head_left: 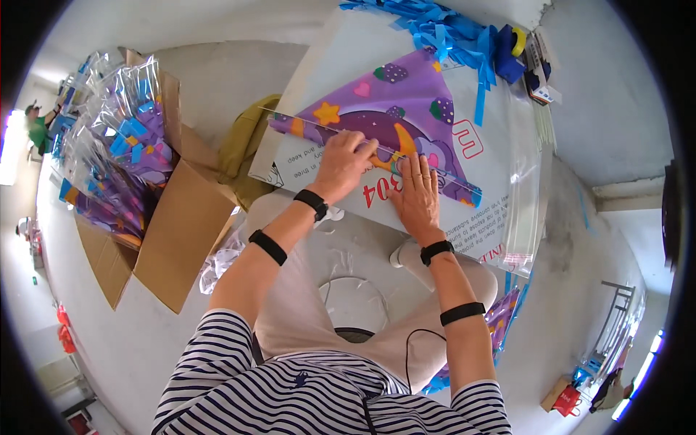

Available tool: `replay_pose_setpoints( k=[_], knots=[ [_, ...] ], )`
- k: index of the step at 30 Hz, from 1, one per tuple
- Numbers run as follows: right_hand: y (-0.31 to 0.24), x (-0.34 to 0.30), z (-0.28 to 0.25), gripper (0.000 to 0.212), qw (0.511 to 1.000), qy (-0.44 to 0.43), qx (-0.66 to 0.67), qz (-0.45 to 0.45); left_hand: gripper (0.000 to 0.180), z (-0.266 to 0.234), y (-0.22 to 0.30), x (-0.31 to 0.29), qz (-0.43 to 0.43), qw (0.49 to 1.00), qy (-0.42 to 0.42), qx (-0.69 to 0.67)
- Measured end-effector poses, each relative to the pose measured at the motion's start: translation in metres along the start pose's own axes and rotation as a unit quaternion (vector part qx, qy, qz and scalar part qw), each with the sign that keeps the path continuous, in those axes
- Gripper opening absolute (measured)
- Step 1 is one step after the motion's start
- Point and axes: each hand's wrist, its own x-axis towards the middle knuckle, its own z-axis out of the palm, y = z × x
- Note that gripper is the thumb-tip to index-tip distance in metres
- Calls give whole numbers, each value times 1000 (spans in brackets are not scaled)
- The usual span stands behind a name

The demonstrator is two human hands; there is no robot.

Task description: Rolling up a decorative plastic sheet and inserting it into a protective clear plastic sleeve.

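Observation:
A purple kite printed with stars, hearts and berries lies on a white printed board in front of me. Its near edge is rolled up around a thin rod, making a long narrow roll that slants down to the right. My left hand has its fingers curled around the middle of this roll. Just right of it, my right hand rests flat, fingers stretched over the roll and palm toward the board. Blue trim shows at the roll's right end.
An open cardboard box at left holds several bagged purple kites. Blue ribbons heap at the board's far edge, beside a blue tape dispenser. Clear plastic sleeves hang over its right side. An olive bag sits left.

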Motion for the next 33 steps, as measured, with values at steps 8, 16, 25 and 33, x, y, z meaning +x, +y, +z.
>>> replay_pose_setpoints(
  k=[8,16,25,33],
  knots=[
    [0,2,2,80,1000,-7,21,11,37,-19,-53,-6,-86,996,-16,9],
    [3,1,4,85,1000,-7,21,12,36,-17,-47,-3,-95,995,-18,6],
    [2,2,2,81,1000,17,23,10,34,-16,-31,-2,-80,992,-48,88],
    [2,2,7,79,999,37,13,-9,68,33,46,1,42,988,-110,-99]
  ],
)
